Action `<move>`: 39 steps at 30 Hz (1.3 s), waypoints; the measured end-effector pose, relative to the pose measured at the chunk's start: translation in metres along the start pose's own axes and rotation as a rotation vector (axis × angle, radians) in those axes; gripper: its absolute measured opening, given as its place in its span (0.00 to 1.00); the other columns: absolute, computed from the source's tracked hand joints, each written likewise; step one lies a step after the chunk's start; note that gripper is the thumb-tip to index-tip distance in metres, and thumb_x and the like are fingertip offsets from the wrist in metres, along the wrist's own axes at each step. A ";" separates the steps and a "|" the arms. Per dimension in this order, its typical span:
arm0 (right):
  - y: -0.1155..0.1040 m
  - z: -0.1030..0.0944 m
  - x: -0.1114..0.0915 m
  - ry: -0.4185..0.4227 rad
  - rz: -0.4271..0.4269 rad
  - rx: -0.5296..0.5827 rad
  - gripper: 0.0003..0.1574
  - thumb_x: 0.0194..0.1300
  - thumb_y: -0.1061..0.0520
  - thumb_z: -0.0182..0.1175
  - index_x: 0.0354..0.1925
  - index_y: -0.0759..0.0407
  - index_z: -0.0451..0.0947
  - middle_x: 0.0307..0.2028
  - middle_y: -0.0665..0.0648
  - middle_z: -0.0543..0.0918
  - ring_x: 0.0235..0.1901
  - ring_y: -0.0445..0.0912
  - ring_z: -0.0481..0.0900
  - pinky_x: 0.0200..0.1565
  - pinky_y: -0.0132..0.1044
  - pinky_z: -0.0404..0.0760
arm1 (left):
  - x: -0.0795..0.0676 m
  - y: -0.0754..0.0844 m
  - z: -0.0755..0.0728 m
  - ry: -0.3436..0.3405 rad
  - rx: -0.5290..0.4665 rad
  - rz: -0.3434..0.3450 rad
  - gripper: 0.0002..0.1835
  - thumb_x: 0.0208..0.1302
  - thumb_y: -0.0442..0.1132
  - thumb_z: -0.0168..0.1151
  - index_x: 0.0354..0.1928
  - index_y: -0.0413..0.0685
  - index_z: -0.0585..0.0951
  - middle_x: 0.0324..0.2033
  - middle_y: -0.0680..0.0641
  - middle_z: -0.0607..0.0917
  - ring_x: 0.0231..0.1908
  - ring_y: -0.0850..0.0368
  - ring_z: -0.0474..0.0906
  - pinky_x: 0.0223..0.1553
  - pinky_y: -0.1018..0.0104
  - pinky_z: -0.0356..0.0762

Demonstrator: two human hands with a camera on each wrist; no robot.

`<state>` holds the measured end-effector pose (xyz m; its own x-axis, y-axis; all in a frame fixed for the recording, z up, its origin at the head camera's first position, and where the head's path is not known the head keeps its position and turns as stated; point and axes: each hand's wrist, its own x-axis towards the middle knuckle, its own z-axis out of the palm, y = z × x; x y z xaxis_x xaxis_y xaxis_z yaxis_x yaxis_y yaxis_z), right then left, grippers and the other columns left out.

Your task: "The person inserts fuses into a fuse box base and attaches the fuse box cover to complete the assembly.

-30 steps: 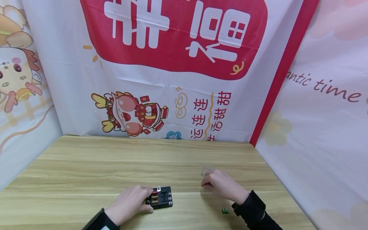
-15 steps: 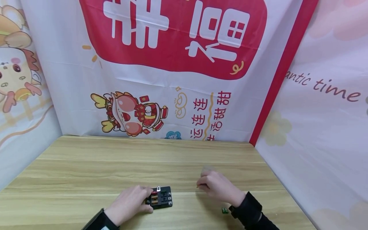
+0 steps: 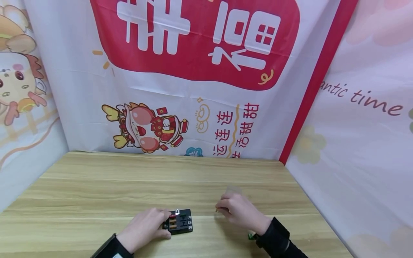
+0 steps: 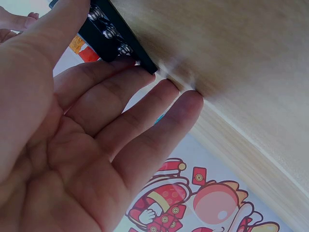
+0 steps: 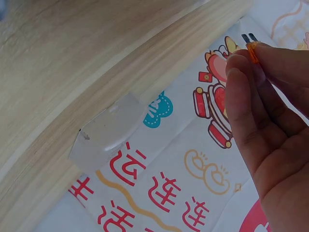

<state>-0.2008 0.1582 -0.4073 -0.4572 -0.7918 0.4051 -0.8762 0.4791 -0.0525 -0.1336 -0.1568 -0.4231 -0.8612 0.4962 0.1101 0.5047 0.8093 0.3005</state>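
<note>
My left hand (image 3: 145,227) grips the left end of a black fuse block (image 3: 185,221) on the wooden table. Amber and red fuses sit in its left part. The left wrist view shows its dark edge and metal screw terminals (image 4: 110,32) between thumb and fingers. To the right, above the table, my right hand (image 3: 240,211) pinches an orange blade fuse (image 5: 252,51) between thumb and fingertips. Two metal prongs stick out of it, past the fingertips. Small green fuses (image 3: 250,236) lie by the right wrist, partly hidden by the cuff.
Behind the right hand lies a clear plastic cover (image 5: 108,128). A printed cloth (image 3: 200,122) hangs along the table's back edge, and more cloth (image 3: 361,143) encloses the right side. The wooden table (image 3: 129,186) stretches between them.
My right hand has moved left toward the fuse block with the orange blade fuse. The right cuff now partly covers the green fuses. My left hand stays on the block.
</note>
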 end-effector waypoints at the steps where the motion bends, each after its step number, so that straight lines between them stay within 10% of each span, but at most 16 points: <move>1: -0.001 0.000 0.000 0.006 -0.005 -0.002 0.05 0.56 0.60 0.67 0.33 0.53 0.84 0.28 0.42 0.76 0.29 0.32 0.70 0.31 0.20 0.65 | 0.000 0.000 0.000 -0.001 0.000 0.001 0.23 0.47 0.55 0.70 0.40 0.48 0.83 0.29 0.55 0.82 0.25 0.67 0.70 0.27 0.67 0.71; 39: -0.032 0.006 0.034 0.026 -0.043 0.043 0.03 0.61 0.58 0.64 0.35 0.53 0.84 0.28 0.42 0.75 0.25 0.28 0.68 0.28 0.18 0.65 | -0.001 0.004 0.001 -0.002 0.023 -0.011 0.22 0.47 0.55 0.70 0.39 0.47 0.83 0.29 0.53 0.82 0.25 0.66 0.72 0.26 0.67 0.72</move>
<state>-0.1890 0.1131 -0.3976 -0.4149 -0.8010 0.4316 -0.9012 0.4271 -0.0736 -0.1303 -0.1540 -0.4229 -0.8667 0.4876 0.1049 0.4962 0.8219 0.2799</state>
